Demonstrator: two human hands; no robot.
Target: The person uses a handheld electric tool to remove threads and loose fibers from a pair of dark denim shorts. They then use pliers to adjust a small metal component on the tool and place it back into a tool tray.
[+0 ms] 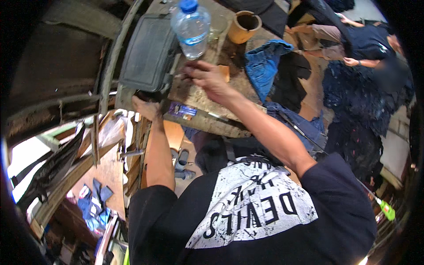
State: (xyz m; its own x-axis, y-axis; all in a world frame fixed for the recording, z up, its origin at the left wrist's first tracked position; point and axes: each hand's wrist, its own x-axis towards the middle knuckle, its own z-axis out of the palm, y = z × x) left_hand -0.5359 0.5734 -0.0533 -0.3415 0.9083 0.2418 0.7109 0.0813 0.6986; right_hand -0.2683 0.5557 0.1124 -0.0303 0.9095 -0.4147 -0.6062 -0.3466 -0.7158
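My left hand (148, 108) is at the near edge of a wooden table, just below the front of a dark lidded plastic case (147, 55). Its fingers are mostly in shadow, so whether they grip the case cannot be made out. Above the tabletop (229, 104), my right hand (210, 81) reaches in, smeared by motion. Its fingertips are close to a clear water bottle (193, 33) with a blue cap; anything between them is too blurred to make out. A small purple packet (182, 110) lies between my two arms.
Behind my right hand stands a tan cup-like container (244, 27). Blue denim (264, 66) and black cloth (289, 79) lie to the right. Another person (366, 42) sits at far right beside a dark fabric heap (357, 106). Sandals (181, 160) rest below the table.
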